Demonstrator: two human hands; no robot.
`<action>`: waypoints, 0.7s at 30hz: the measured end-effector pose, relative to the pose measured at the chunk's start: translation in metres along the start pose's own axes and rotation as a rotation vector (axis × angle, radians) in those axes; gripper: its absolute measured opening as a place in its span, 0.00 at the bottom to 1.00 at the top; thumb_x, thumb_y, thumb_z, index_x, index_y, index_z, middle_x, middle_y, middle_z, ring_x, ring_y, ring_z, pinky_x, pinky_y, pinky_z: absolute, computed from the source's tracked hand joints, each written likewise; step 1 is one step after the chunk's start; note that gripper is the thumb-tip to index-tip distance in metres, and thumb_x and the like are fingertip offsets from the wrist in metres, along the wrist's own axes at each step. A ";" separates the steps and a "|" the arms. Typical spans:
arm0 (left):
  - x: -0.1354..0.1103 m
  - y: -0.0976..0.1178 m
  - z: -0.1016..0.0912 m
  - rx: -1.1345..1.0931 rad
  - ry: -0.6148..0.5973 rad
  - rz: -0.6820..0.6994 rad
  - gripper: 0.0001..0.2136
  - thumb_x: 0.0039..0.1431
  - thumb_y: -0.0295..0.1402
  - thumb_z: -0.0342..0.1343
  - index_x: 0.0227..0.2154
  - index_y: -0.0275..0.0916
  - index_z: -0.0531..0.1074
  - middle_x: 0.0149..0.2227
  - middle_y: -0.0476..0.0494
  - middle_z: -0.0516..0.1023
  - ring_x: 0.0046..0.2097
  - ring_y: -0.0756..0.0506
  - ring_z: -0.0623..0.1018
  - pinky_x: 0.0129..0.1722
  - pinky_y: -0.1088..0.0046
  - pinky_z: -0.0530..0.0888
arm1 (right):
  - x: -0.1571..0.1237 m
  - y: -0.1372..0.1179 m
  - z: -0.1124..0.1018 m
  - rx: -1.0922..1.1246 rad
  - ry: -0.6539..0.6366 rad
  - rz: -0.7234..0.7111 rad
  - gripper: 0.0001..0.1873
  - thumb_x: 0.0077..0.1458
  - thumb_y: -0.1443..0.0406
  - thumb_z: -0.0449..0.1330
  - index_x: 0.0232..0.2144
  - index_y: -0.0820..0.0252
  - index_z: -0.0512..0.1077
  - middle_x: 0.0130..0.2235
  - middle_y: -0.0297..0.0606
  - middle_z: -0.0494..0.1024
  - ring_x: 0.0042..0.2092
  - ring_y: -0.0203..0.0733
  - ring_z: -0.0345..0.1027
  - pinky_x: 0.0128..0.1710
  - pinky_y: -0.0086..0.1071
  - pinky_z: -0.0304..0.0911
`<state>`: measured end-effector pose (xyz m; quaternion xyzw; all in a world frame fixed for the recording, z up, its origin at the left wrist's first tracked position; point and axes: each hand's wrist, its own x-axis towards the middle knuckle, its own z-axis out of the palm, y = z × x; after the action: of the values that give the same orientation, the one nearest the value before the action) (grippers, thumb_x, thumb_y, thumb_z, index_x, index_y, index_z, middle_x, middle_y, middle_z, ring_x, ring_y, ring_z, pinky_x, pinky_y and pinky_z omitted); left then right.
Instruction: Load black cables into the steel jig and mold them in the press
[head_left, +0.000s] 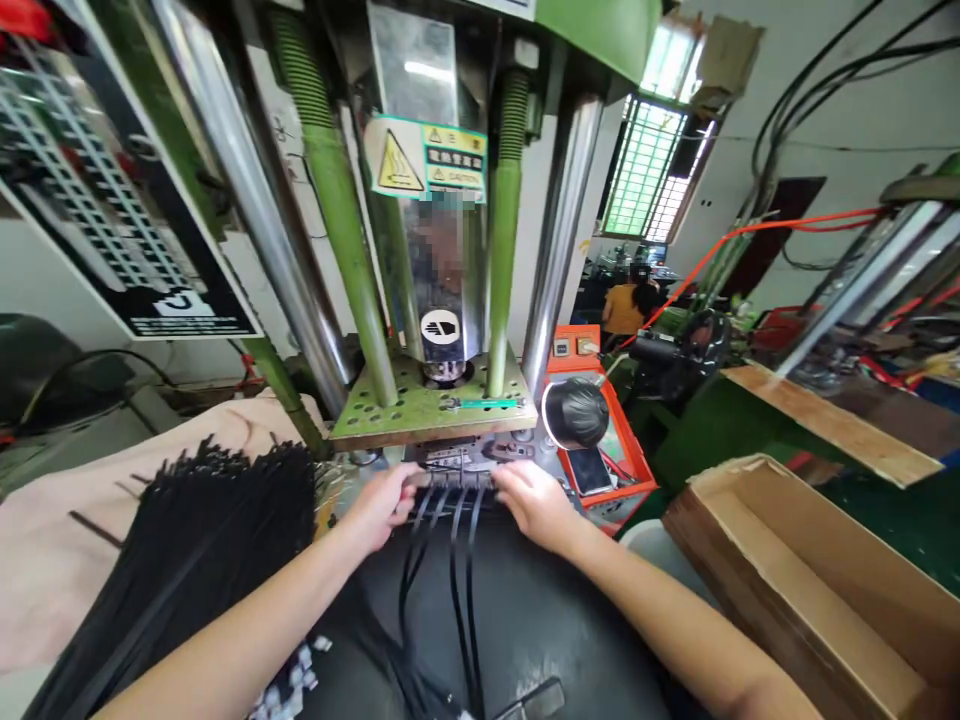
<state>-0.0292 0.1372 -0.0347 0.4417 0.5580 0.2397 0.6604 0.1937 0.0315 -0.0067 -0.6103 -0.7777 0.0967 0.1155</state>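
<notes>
A narrow metal mould bar (454, 480) lies crosswise at the front of the press, below its green plate. My left hand (384, 505) is closed at the bar's left end, thumb and fingers pinched together. At the right end my right hand (534, 503) has its fingers curled in on the bar; the fingertips are partly hidden. Several black cables (454, 555) run from the bar down over a dark, rounded work surface (570, 610). Just behind the bar, metal mould parts (457, 455) sit partly hidden under the plate.
The press's drilled green plate (420, 420) hangs above my hands, between steel columns (559, 240). A thick bundle of black cables (217, 540) lies left. To the right are an orange box (637, 465) with a phone (590, 470), a black round lamp (581, 412) and a cardboard box (787, 590).
</notes>
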 end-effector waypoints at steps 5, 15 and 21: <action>-0.045 -0.030 0.034 0.049 -0.244 0.003 0.19 0.45 0.50 0.55 0.30 0.39 0.64 0.18 0.58 0.58 0.16 0.56 0.54 0.15 0.81 0.45 | -0.099 -0.002 -0.004 0.272 -0.159 -0.049 0.21 0.68 0.61 0.43 0.54 0.45 0.71 0.57 0.29 0.72 0.60 0.36 0.63 0.63 0.37 0.58; -0.076 -0.020 0.086 0.507 -0.335 0.534 0.09 0.59 0.38 0.50 0.30 0.39 0.69 0.25 0.51 0.71 0.27 0.50 0.70 0.28 0.76 0.65 | -0.120 -0.018 -0.093 0.312 0.505 0.359 0.21 0.67 0.60 0.44 0.45 0.58 0.75 0.35 0.38 0.81 0.42 0.43 0.74 0.51 0.36 0.66; -0.076 -0.043 0.077 0.571 -0.309 0.058 0.18 0.62 0.48 0.48 0.24 0.39 0.62 0.16 0.51 0.69 0.14 0.51 0.65 0.17 0.77 0.58 | -0.184 0.037 -0.109 -0.095 -0.046 0.582 0.25 0.56 0.63 0.60 0.56 0.61 0.70 0.53 0.49 0.75 0.54 0.56 0.69 0.56 0.48 0.62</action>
<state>0.0162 0.0299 -0.0321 0.6560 0.4832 0.0223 0.5795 0.3030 -0.1376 0.0750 -0.8099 -0.5762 0.1032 0.0364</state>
